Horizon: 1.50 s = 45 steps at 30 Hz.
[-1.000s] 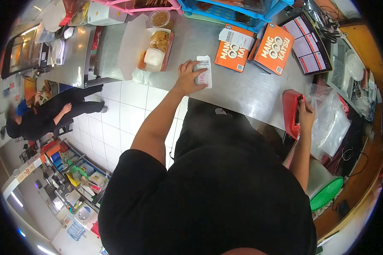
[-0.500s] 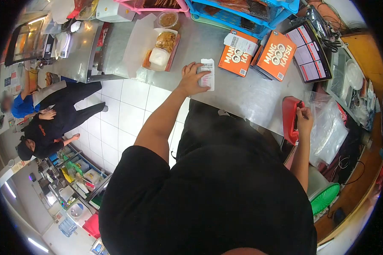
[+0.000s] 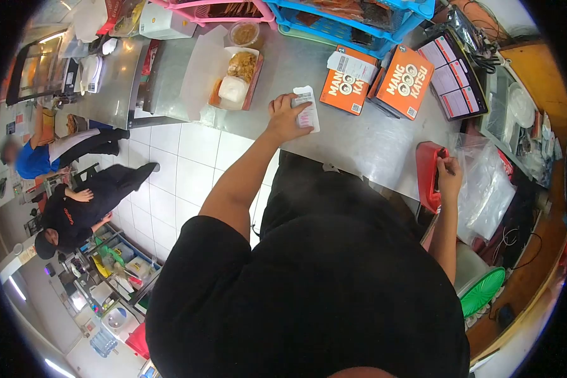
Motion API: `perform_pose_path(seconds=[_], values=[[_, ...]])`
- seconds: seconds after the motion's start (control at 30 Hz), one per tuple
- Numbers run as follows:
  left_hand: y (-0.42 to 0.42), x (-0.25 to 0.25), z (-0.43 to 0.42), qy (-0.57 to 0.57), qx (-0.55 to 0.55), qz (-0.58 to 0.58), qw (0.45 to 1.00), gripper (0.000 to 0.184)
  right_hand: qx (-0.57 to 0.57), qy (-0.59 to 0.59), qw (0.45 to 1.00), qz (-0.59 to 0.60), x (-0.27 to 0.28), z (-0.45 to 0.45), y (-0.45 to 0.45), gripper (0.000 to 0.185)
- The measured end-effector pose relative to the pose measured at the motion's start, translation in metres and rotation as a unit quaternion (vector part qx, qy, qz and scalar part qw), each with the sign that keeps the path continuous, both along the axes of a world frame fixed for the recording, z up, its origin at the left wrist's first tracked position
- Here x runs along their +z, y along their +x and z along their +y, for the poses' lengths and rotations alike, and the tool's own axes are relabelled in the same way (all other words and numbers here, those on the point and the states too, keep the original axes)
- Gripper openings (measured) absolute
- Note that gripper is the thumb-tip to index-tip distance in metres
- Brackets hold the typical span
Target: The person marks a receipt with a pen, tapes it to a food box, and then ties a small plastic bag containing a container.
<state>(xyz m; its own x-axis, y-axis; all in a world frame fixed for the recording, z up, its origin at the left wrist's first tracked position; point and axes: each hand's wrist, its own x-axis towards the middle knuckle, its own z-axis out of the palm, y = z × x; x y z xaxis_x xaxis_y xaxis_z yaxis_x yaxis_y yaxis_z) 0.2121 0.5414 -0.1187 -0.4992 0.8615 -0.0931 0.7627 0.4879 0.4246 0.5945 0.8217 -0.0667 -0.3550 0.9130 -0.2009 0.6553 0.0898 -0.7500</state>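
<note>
Slip (image 3: 307,113) lies partly beneath outspread left grip (image 3: 288,120); right grip (image 3: 450,179) pinches slim dark object (image 3: 449,169)

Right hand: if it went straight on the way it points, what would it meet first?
Most likely the red container, close ahead of the right hand; depth there is unclear.

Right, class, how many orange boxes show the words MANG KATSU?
2: the left box, partly covered by a paper slip, and the right box, beside the tablet. Others may be hidden.
</note>
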Motion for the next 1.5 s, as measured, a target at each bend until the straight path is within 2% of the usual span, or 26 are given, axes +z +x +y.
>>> perform_pose_path(seconds=[0.33,0.4,0.53,0.63,0.7,0.83,0.9,0.93,1.0,1.03,1.1,1.13,1.17,1.2,1.27,1.3,1.37,1.4,1.47,1.5], values=[[-0.015,-0.004,0.018,0.03,-0.036,0.006,0.999,0.064,0.004,0.033,0.999,-0.022,0.001,-0.001,-0.002,0.019],[-0.019,-0.005,0.02,0.029,-0.054,0.007,0.998,0.063,0.004,-0.003,1.0,0.028,0.002,-0.001,-0.003,0.018],[-0.024,-0.007,0.025,0.044,-0.061,-0.013,0.997,0.063,-0.051,-0.077,0.995,0.026,0.021,-0.008,-0.012,0.017],[-0.026,-0.009,0.026,0.041,-0.072,-0.02,0.996,0.062,-0.066,-0.034,0.997,0.024,0.033,-0.016,-0.018,0.022],[-0.03,-0.011,0.027,0.04,-0.078,-0.022,0.996,0.062,-0.105,-0.004,0.994,0.031,0.061,-0.03,-0.037,0.024],[-0.033,-0.013,0.025,0.031,-0.088,-0.028,0.995,0.063,-0.117,0.076,0.99,0.025,0.054,-0.04,-0.034,0.025],[-0.036,-0.014,0.023,0.053,-0.112,-0.048,0.991,0.063,-0.121,0.048,0.979,0.156,0.055,-0.053,-0.049,0.019],[-0.038,-0.015,0.021,0.056,-0.12,-0.05,0.99,0.063,-0.128,0.053,0.978,0.155,0.056,-0.061,-0.056,0.019],[-0.045,-0.006,0.013,0.069,-0.151,-0.069,0.984,0.062,-0.073,0.061,0.992,0.084,0.063,-0.085,-0.085,0.013],[-0.05,0.0,0.008,0.072,-0.156,-0.069,0.983,0.062,-0.079,0.065,0.991,0.083,0.062,-0.096,-0.1,0.013],[-0.06,0.013,-0.006,0.161,-0.167,-0.049,0.971,0.053,-0.017,0.051,0.987,0.154,0.052,-0.122,-0.128,0.009],[-0.066,0.016,-0.016,0.164,-0.171,-0.049,0.97,0.053,0.007,0.042,0.99,0.132,0.046,-0.133,-0.138,0.009],[-0.071,0.019,-0.026,0.105,-0.119,-0.188,0.969,0.049,0.002,0.0,0.994,0.112,0.051,-0.15,-0.157,0.007],[-0.077,0.022,-0.037,0.043,-0.064,-0.322,0.943,0.046,0.027,-0.002,0.996,0.09,0.044,-0.161,-0.167,0.006],[-0.084,0.016,-0.062,-0.003,0.075,-0.497,0.864,0.049,0.064,-0.031,0.99,0.119,0.032,-0.186,-0.189,0.005],[-0.09,0.019,-0.073,0.0,0.069,-0.497,0.865,0.049,0.09,-0.006,0.993,0.074,0.045,-0.199,-0.207,0.006],[-0.103,0.024,-0.095,-0.086,0.284,-0.652,0.698,0.053,0.132,-0.03,0.988,0.069,0.031,-0.217,-0.222,0.008],[-0.11,0.027,-0.101,-0.086,0.28,-0.653,0.698,0.053,0.13,-0.078,0.987,0.046,0.034,-0.226,-0.232,0.011],[-0.122,0.03,-0.113,-0.071,0.344,-0.643,0.681,0.052,0.156,-0.135,0.978,0.026,0.029,-0.238,-0.246,0.015],[-0.126,0.024,-0.121,-0.072,0.341,-0.644,0.681,0.052,0.154,-0.134,0.979,0.025,0.028,-0.244,-0.252,0.015]])
